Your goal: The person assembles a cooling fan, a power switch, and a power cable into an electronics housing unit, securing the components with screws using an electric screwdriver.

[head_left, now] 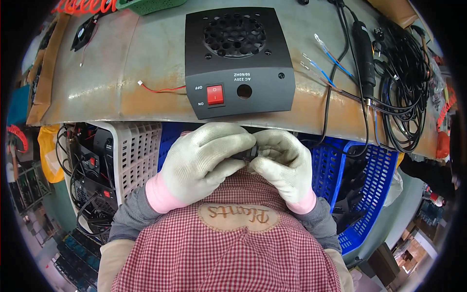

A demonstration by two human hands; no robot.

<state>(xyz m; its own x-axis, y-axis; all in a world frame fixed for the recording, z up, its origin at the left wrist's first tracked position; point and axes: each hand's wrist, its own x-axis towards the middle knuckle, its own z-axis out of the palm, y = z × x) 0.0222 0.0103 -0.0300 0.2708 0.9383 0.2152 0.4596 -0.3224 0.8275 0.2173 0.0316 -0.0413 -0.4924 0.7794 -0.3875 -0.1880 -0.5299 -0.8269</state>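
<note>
My left hand (206, 158) and my right hand (284, 165), both in white gloves with pink cuffs, meet in front of the bench edge. Between their closed fingers is a small black part (249, 155), mostly hidden, so its kind does not show. Just beyond them on the bench lies a black metal housing (192, 104) with a round fan grille (234, 35), a red rocker switch (215, 95) and a round hole beside it. A thin red wire (163, 91) with a white connector comes out from the housing's left side.
A soldering iron (364, 58) and coiled black cables (404, 107) lie on the right, near blue-ended wires (331, 58). At the left are a small fan (84, 33) and a green basket (151, 5). Below the edge stand a white crate (138, 155) and a blue crate (372, 185).
</note>
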